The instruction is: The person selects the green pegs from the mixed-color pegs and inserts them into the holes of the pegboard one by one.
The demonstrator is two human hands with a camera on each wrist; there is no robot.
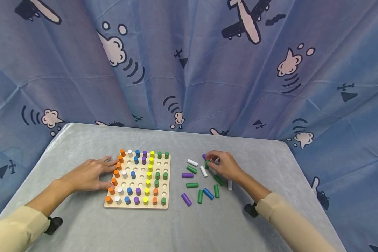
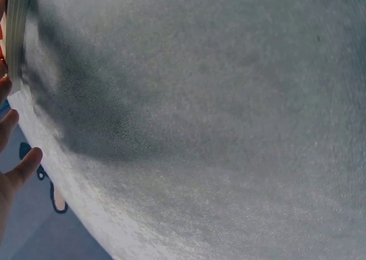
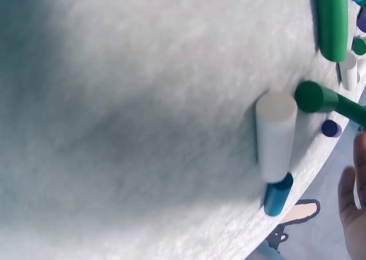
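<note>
A wooden pegboard (image 1: pixel 137 205) lies on the left half of the table, with orange, white, blue, purple, yellow and green pegs standing in its holes. My left hand (image 1: pixel 92 174) rests at its left edge, thumb and fingers spread beside the orange column. In the left wrist view only some fingers (image 2: pixel 26 167) show, near the board's side (image 2: pixel 18 34). To the right of the board, my right hand (image 1: pixel 225 164) pinches a green peg (image 1: pixel 207 164) between thumb and fingers. That green peg (image 3: pixel 351 110) also appears at the right edge of the right wrist view.
Loose pegs lie around the right hand: several green ones (image 1: pixel 200 196), a blue peg (image 1: pixel 208 193), purple pegs (image 1: pixel 186 199) and white pegs (image 1: pixel 203 171). Below the right wrist is another white peg (image 1: pixel 230 185). A patterned curtain (image 1: pixel 189 70) hangs behind the grey-covered table (image 1: pixel 138 231).
</note>
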